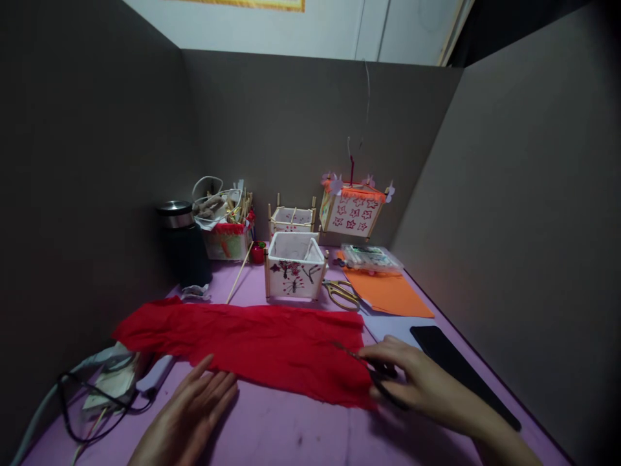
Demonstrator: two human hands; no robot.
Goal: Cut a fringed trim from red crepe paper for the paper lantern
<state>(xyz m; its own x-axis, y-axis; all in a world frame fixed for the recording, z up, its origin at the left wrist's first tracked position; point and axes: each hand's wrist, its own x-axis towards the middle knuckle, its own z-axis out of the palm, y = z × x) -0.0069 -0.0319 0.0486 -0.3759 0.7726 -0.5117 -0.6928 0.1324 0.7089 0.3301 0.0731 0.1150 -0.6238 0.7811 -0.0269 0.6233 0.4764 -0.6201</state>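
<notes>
A long piece of red crepe-like fabric or paper (pixel 272 340) lies spread across the purple tabletop (pixel 301 433), slightly creased. My right hand (pixel 412 378) grips black-handled scissors (pixel 388 385) over its right end, the blades pointing left above the red surface. Whether the blades touch it I cannot tell. By the lower left edge of the red piece rests my left hand (pixel 196 401), fingers stretched out and holding nothing. Behind the red piece stands a white box lantern (pixel 295 278) with stick corners and painted flowers.
Gold-handled scissors (pixel 342 294), orange paper (pixel 388 294), a marker case (pixel 371 257) and a black phone-like slab (pixel 466 375) lie on the right. A decorated lantern (pixel 352 213) hangs behind. On the left are a dark thermos (pixel 183 246), a filled basket (pixel 226 239) and a power strip with cables (pixel 111 388).
</notes>
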